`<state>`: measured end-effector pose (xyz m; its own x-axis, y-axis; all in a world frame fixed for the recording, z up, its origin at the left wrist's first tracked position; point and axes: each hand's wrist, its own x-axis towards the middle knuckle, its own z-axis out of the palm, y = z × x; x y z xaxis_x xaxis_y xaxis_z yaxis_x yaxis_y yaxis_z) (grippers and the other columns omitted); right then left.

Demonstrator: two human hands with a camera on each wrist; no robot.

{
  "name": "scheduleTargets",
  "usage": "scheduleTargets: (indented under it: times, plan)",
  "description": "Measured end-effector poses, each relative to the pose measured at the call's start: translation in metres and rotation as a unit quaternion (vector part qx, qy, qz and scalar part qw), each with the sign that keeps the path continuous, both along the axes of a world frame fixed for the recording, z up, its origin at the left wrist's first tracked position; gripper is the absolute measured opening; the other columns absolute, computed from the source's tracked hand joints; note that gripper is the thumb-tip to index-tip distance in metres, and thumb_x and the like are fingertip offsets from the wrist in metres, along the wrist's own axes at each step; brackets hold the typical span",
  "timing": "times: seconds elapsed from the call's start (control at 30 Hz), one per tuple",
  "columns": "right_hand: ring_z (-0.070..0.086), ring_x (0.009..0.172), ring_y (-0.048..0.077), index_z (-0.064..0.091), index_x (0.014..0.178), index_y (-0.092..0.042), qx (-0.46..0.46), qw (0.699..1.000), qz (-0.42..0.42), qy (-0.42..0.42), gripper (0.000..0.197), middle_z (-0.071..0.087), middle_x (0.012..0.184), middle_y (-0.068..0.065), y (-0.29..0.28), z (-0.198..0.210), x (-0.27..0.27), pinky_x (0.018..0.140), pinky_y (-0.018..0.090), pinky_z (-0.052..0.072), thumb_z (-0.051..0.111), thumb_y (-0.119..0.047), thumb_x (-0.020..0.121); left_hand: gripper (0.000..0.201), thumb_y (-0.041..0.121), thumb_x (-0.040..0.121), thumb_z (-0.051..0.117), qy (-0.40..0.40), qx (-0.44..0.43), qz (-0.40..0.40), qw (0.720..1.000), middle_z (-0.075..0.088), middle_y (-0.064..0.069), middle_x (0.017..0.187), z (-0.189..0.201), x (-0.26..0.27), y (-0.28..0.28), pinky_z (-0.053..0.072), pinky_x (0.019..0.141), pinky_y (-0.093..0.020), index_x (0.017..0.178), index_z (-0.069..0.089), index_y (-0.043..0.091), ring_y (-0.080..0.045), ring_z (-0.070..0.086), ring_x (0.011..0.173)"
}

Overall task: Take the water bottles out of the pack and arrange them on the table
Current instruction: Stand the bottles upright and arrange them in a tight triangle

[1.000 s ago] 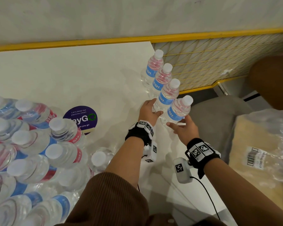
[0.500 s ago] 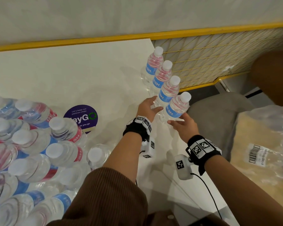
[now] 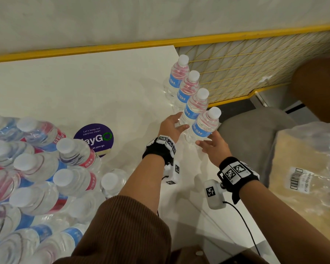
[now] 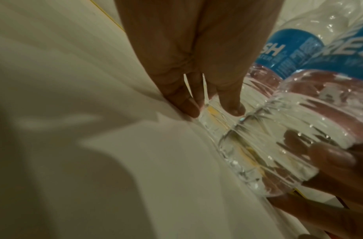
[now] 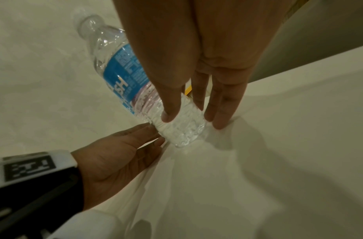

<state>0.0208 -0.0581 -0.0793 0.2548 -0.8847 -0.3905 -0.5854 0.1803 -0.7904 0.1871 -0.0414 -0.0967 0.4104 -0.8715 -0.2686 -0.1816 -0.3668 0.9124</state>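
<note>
Four clear water bottles with blue labels stand in a row [image 3: 187, 90] along the white table's right edge [image 3: 84, 82]. The nearest bottle [image 3: 205, 126] [image 5: 123, 77] [image 4: 278, 129] is upright between my hands. My left hand [image 3: 176, 123] [image 5: 123, 155] is open, its straight fingers [image 4: 196, 97] touching the bases of the two nearest bottles. My right hand [image 3: 208, 140] [image 5: 192, 116] is open too, thumb on the bottle's lower side and fingers straight beside its base. The opened pack [image 3: 36, 178] with several bottles fills the table's left side.
A purple round sticker [image 3: 93, 139] lies on the table between pack and row. One loose bottle [image 3: 112, 181] stands by my left forearm. Yellow mesh fencing [image 3: 255, 69] and a grey seat [image 3: 251, 140] lie past the right edge, with crumpled plastic wrap [image 3: 312, 168] there.
Both hands stay at the foot of the nearest bottles, and their fingers have loosened. The row of four has hardly shifted.
</note>
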Motion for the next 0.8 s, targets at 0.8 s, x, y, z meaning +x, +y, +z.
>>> scheduleTargets:
  times: [0.8]
  plan:
    - [0.046, 0.127, 0.026, 0.037, 0.14, -0.012, -0.019, 0.955, 0.295, -0.039, 0.06, 0.047, 0.139, 0.012, 0.179, 0.052, 0.087, 0.104, 0.03, 0.036, 0.063, -0.01, 0.086, 0.038, 0.03, 0.087, 0.063, -0.23, 0.131, -0.122, 0.957, 0.056, -0.002, 0.127, 0.166, 0.037, 0.145, 0.043, 0.098, -0.031, 0.122, 0.054, 0.019, -0.02, 0.054, 0.116]
